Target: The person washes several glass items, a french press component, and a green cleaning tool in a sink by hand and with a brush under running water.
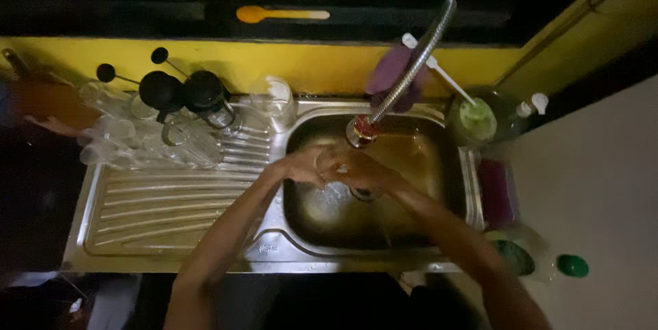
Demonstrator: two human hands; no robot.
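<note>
Both my hands meet over the steel sink basin [411,217], under the bent tap spout [411,69]. My left hand [301,165] is closed around a clear glass [327,160], gripping its side. My right hand [367,171] presses against the same glass from the right, fingers curled on it. Whether the right hand also holds a sponge or cloth is hidden. Water foams at the drain [343,196] below the hands.
The ribbed drainboard [164,210] on the left carries several upturned clear glasses [130,141] and two dark coffee presses [185,93]. A purple cloth [391,73] hangs behind the tap. A green tub [476,119], a dark red sponge [497,189] and green-capped bottles [572,265] stand at right.
</note>
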